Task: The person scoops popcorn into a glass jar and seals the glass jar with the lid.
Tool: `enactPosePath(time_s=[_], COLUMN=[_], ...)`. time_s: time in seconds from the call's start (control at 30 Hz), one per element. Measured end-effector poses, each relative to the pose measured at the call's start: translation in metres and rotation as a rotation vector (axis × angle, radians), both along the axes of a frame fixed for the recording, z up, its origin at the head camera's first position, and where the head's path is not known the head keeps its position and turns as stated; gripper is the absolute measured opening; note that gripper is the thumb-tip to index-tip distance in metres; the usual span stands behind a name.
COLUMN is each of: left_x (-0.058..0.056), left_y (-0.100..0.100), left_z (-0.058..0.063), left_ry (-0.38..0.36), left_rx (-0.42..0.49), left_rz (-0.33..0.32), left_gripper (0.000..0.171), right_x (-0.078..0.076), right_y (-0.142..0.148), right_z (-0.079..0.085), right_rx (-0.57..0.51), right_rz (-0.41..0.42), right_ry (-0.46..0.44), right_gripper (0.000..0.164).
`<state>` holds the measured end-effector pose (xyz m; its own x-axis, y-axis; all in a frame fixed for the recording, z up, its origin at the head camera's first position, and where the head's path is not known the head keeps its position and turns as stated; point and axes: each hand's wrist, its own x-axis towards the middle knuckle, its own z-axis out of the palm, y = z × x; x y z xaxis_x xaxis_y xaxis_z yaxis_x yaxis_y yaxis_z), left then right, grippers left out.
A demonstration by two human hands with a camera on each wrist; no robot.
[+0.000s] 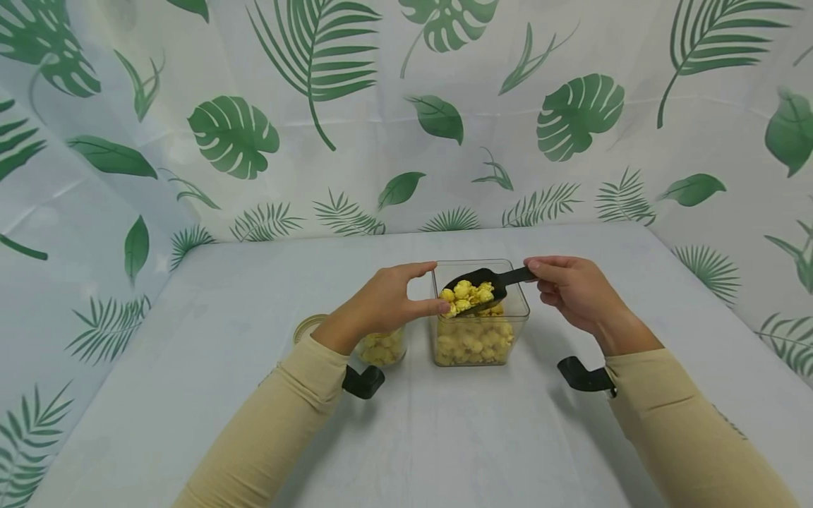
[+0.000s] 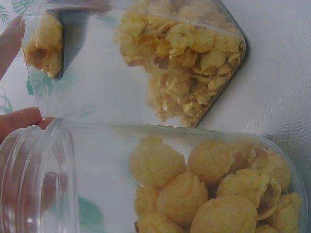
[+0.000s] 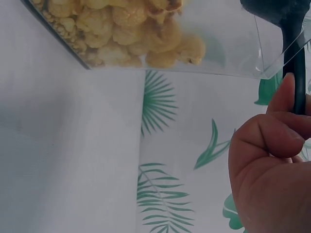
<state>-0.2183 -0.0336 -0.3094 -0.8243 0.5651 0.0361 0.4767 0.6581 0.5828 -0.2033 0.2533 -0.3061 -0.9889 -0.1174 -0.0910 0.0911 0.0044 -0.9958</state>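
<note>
A clear square container [image 1: 476,346] partly filled with yellow popcorn stands mid-table. My right hand [image 1: 571,289] pinches the handle of a black scoop [image 1: 517,275]; the scoop, loaded with popcorn [image 1: 464,291], is at the container's mouth. My left hand [image 1: 384,300] has thumb and index finger spread, their tips at the container's left rim. Under that hand, a round clear jar [image 1: 383,349] holds more popcorn. The left wrist view has the jar [image 2: 102,165] close up beside the container [image 2: 92,92]. In the right wrist view, fingers [image 3: 265,141] curl at the scoop's handle [image 3: 294,63].
A round gold-rimmed lid [image 1: 305,326] lies left of the jar, partly hidden by my left wrist. The white table [image 1: 444,437] meets a leaf-patterned cloth [image 1: 381,127] at the back and sides. Black wrist mounts [image 1: 581,375] stick out below both hands.
</note>
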Motion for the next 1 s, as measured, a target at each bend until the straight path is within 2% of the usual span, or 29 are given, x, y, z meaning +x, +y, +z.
enactPosePath(time_s=[0.63, 0.83, 1.0], left_x=[0.001, 0.005, 0.008], left_y=[0.000, -0.006, -0.021], left_z=[0.001, 0.003, 0.000], left_ry=[0.019, 0.061, 0.093], left_rx=[-0.007, 0.007, 0.047], left_rz=[0.018, 0.065, 0.109], left_gripper=[0.084, 0.081, 0.078], right_x=[-0.002, 0.001, 0.004], right_y=[0.007, 0.004, -0.003], right_z=[0.004, 0.007, 0.012], right_rx=[-0.093, -0.148, -0.190], right_rz=[-0.073, -0.070, -0.058], right_ry=[0.026, 0.050, 0.069], right_gripper=[0.011, 0.014, 0.013])
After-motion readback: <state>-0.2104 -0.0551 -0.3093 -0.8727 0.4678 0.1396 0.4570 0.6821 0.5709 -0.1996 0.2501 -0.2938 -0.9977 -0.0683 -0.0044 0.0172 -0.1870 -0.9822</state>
